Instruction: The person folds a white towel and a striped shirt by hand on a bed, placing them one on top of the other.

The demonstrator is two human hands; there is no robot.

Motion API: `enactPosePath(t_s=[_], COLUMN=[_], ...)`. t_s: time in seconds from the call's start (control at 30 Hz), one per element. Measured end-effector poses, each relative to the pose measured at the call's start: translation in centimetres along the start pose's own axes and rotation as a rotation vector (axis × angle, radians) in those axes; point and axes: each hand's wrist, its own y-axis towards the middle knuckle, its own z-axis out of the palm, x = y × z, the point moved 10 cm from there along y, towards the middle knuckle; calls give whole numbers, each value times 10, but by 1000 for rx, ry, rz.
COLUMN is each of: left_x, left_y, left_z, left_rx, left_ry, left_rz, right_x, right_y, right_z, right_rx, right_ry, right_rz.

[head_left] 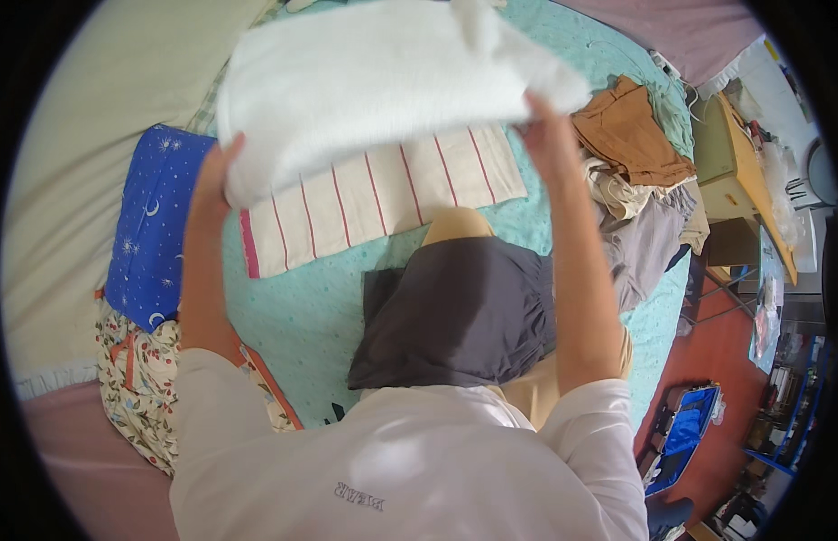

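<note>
With both hands I hold up a large white cloth [365, 77], soft and blurred in places; I cannot tell whether it is a towel or a garment. My left hand [219, 176] grips its near left corner, and my right hand [550, 135] has hold of its near right edge. Beneath it, a cream cloth with thin red stripes [383, 194] lies flat, its far part hidden by the white one. A dark grey garment [455, 311] is spread over my lap, close to the striped cloth.
All this is above a bed with a pale turquoise sheet [297, 334]. On the left lie a blue moon-and-star patterned cloth [153, 230] and a floral cloth [135, 388]. Brown clothing [631, 135] tops a pile at the right. An open blue-lined case [685, 437] rests on the floor.
</note>
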Motion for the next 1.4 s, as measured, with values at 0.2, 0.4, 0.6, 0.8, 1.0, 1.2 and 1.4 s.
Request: enactPosePath(t_s=[0.2,0.4,0.6,0.8,1.0,1.2,1.4], left_x=[249,285,134,164,183,175,161], left_y=[3,-24,-16,2,20,33,86], left_z=[-44,-55,65,176,110,101,215], left_rx=[-69,-155,-246,87,-31,-251,112], left_ry=[102,-44,1312,1306,1463,1470,1301], left_rz=[-213,-245,510,643,482,481,724], right_x=[-251,-249,-132,-207,-218,-180,-257], right_y=[-45,-64,-54,-31,12,34,40], right_z=[-164,-171,-133,70,-24,-71,65], right_rx=[-269,-347,-612,281,308,15,413], right_ry=[-145,-337,-1213,-1360,-1821,-1869,-1654], right_rz=[510,595,-87,-503,-512,-432,-553])
